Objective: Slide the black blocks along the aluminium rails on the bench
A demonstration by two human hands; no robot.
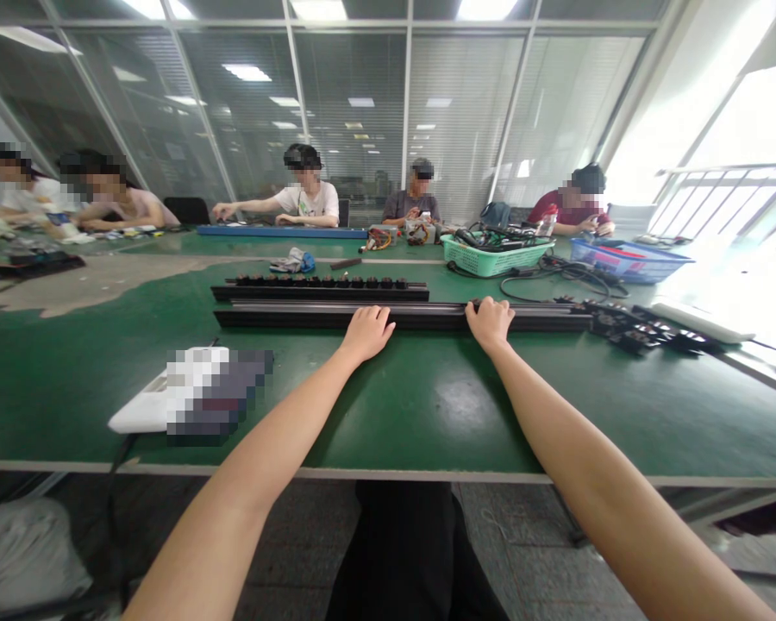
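A long black rail with a groove along its top [284, 319] lies across the green table in front of me. My left hand [367, 333] is closed over it near its middle, fingers curled over the far edge. Farther right, my right hand [490, 322] grips the same rail; its fingertips reach the groove, and whether they also pinch a small part is hidden. Just behind lies a shorter black rail [323, 293] with a row of small black parts [342, 281] along it. Several loose black parts [640, 332] are heaped by the right end.
A white device [142, 405] sits at the left front of the table [414, 414]. Beyond the rails are a grey-blue glove [294, 260], a green basket [491, 259] of cables and a blue basket [640, 266]. Several people sit along the far side.
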